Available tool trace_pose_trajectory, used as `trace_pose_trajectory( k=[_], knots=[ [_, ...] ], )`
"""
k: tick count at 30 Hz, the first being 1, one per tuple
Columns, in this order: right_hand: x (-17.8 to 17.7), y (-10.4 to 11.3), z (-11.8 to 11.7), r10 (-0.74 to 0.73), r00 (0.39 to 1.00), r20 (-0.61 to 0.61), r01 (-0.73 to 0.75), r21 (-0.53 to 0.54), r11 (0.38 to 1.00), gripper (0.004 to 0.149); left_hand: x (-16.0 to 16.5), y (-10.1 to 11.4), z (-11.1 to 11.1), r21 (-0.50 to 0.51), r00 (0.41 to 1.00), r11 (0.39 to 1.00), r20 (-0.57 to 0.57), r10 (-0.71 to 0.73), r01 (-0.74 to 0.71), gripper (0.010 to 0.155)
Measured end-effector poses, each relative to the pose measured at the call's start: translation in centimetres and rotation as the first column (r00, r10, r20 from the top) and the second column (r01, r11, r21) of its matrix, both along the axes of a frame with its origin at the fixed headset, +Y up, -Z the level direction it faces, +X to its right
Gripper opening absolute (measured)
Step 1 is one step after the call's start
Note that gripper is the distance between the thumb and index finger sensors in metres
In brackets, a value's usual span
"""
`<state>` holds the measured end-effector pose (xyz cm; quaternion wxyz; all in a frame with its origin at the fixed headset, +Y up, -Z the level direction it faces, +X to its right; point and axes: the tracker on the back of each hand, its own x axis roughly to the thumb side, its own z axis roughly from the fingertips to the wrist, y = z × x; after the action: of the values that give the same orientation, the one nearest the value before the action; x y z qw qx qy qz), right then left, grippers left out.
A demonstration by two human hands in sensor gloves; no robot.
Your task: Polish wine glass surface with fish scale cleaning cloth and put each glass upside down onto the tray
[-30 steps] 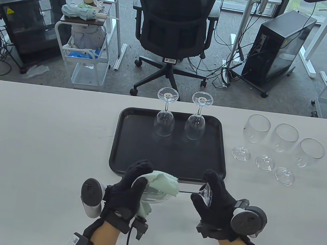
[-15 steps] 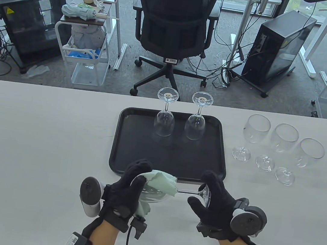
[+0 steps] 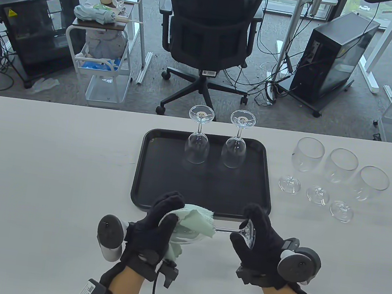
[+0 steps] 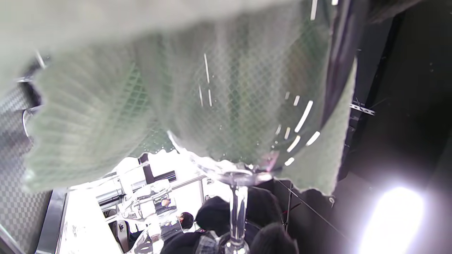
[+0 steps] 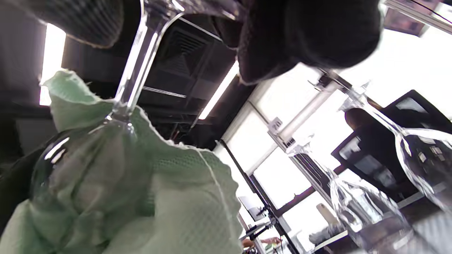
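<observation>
I hold a wine glass [image 3: 228, 230] sideways above the table, just in front of the black tray [image 3: 161, 189]. My left hand [image 3: 160, 222] wraps the pale green cloth [image 3: 197, 221] round its bowl. My right hand [image 3: 247, 234] pinches the glass's foot [image 3: 248, 231]. The left wrist view shows the cloth [image 4: 219, 88] covering the bowl and the stem [image 4: 237, 211] running down. The right wrist view shows the stem [image 5: 136, 63] entering the cloth [image 5: 169, 197]. Two glasses [image 3: 197, 143] [image 3: 235, 147] stand upside down at the tray's far side.
Three upright wine glasses [image 3: 305, 162] [image 3: 338, 170] [image 3: 369, 186] stand in a row on the white table [image 3: 50, 170] to the right of the tray. An office chair [image 3: 210, 28] stands beyond the table's far edge.
The cloth has shifted slightly round the bowl under my left fingers. The glass and both hands stay in the same spot.
</observation>
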<state>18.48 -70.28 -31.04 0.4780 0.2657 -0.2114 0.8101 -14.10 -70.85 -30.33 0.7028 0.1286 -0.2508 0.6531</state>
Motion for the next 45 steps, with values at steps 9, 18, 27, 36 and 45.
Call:
trace_pose_trajectory(
  k=[9,18,27,36,45],
  knots=[
    [-0.2,0.5,0.0,0.164,0.986,-0.039,-0.161,0.078,0.984,0.093,-0.6,-0.5,-0.6,-0.058,1.0,0.998,0.001,0.016,-0.015,0.058],
    [-0.3,-0.1,-0.2,-0.064,0.997,-0.048,0.055,-0.179,0.982,0.079,-0.4,0.3,0.0,0.018,0.999,1.0,-0.029,-0.016,0.016,0.058],
    [-0.2,0.7,0.4,0.158,0.987,0.002,-0.157,0.125,0.98,0.09,-0.6,-0.3,-0.4,-0.032,1.0,0.999,0.004,0.02,-0.02,0.058],
    [0.0,-0.9,-0.7,-0.108,0.994,-0.032,0.091,-0.33,0.939,0.071,0.0,-0.2,-0.2,0.007,0.998,0.999,-0.026,-0.05,0.05,0.058],
    [0.4,-1.5,-0.9,-0.203,0.979,0.026,0.198,-0.354,0.914,0.07,-7.1,0.7,-0.7,0.007,0.961,0.978,-0.183,0.208,-0.211,0.051]
  ],
)
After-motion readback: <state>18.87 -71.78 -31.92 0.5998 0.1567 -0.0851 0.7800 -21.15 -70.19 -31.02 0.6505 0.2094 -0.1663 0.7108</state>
